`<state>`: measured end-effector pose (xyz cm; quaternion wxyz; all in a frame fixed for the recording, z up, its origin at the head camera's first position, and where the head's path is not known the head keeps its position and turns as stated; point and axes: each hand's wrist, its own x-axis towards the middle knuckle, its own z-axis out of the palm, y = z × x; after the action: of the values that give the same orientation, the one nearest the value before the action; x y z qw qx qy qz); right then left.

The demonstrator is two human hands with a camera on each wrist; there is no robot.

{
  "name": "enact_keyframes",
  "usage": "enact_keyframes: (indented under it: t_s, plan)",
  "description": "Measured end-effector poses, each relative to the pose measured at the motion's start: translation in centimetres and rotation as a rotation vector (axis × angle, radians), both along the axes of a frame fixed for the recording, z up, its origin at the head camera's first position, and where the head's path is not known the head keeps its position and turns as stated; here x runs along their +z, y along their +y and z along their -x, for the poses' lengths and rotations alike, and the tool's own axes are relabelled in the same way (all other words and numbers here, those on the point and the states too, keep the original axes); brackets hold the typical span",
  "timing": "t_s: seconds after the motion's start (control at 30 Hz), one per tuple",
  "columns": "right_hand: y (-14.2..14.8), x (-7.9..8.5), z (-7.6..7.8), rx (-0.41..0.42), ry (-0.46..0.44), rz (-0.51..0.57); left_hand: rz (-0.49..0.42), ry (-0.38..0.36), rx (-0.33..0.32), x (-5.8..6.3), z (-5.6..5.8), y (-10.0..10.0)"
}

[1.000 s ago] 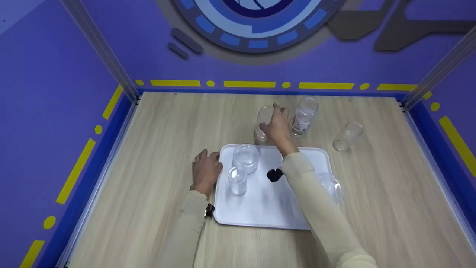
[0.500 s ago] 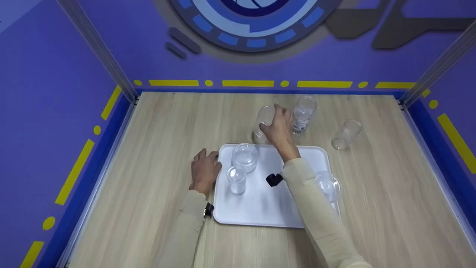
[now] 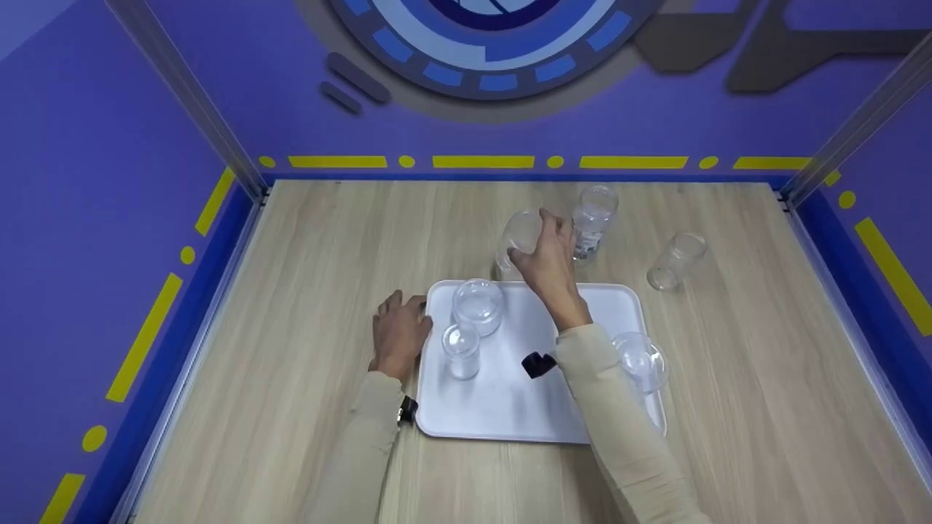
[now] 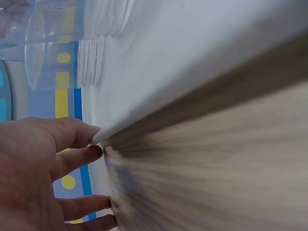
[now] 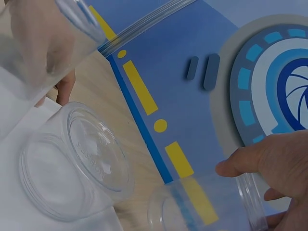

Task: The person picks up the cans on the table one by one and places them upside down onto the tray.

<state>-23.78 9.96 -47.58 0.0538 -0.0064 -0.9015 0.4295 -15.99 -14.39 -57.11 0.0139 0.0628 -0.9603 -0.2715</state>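
My right hand (image 3: 547,266) reaches past the tray's far edge and grips a clear jar (image 3: 518,236). In the right wrist view the thumb lies near the jar's ridged rim, with the other fingers partly hidden behind. My left hand (image 3: 399,331) lies at the left side of the white tray (image 3: 510,407). Its thumb touches the tray's rim in the left wrist view, and the fingers are spread toward the table. On the tray's left part stand a wide clear jar (image 3: 478,307), upside down with its ridged mouth below, and a narrower clear jar (image 3: 461,352).
A labelled clear jar (image 3: 593,222) stands just right of my right hand. Farther right is another clear jar (image 3: 677,262). One more clear container (image 3: 641,362) is at the tray's right edge, beside my sleeve. Blue panels (image 3: 437,135) border the wooden table (image 3: 328,255).
My right hand and the jar it holds have shifted slightly toward me. The left hand stays by the tray's edge, and the whole view has drifted a little.
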Motion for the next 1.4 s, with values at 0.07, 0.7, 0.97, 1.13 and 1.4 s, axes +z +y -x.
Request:
enact_keyframes:
  t_s: [0.07, 0.7, 0.97, 1.13, 1.4]
  plan:
    - [0.02, 0.11, -0.12, 0.0, 0.0, 0.003, 0.0, 0.002, 0.0, -0.02, 0.0, -0.03]
    - [0.36, 0.64, -0.51, -0.005, 0.024, 0.011, 0.009, 0.004, -0.005, 0.05, -0.02, 0.01]
    - [0.47, 0.7, -0.47, -0.005, 0.011, 0.012, -0.005, 0.006, 0.001, 0.1, -0.04, 0.07]
    - [0.53, 0.63, -0.48, -0.008, 0.014, 0.007, 0.0, 0.02, -0.01, 0.05, -0.04, 0.01]
    - [0.54, 0.72, -0.53, -0.005, 0.032, 0.011, -0.006, 0.032, -0.014, 0.05, -0.15, -0.07]
